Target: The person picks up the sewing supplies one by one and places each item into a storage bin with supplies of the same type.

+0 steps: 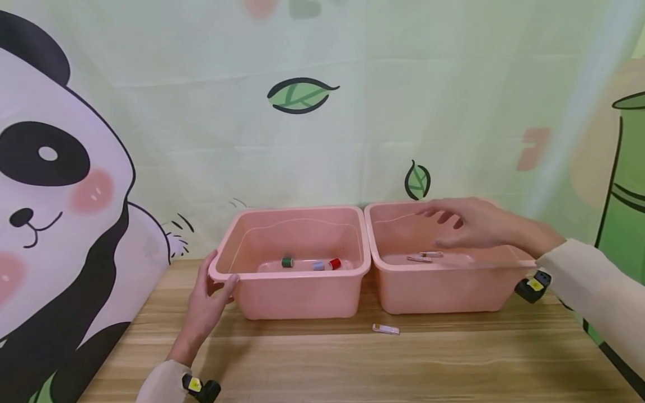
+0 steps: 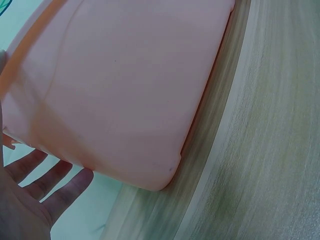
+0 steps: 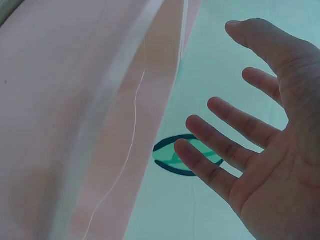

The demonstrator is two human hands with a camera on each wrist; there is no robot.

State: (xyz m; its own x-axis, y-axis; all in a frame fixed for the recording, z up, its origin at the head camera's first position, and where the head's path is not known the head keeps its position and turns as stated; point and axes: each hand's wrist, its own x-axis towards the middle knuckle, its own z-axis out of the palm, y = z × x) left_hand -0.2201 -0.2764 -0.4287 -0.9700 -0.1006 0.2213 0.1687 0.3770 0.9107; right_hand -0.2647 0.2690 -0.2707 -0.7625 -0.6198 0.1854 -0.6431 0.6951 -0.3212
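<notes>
Two pink plastic bins stand side by side. My left hand grips the left bin at its near left corner, thumb over the rim and fingers along the outer side; the left wrist view shows those fingers against the wall. Inside lie a green thread spool, a light blue one and a red one. Over the right bin, my right hand hovers with fingers spread and nothing in them. Below it, two small white strip-like pieces lie on that bin's floor.
Another small white labelled piece lies on the wooden table before the gap between the bins. Behind hangs a pale green cloth printed with a panda and leaves, close to the bins' back rims.
</notes>
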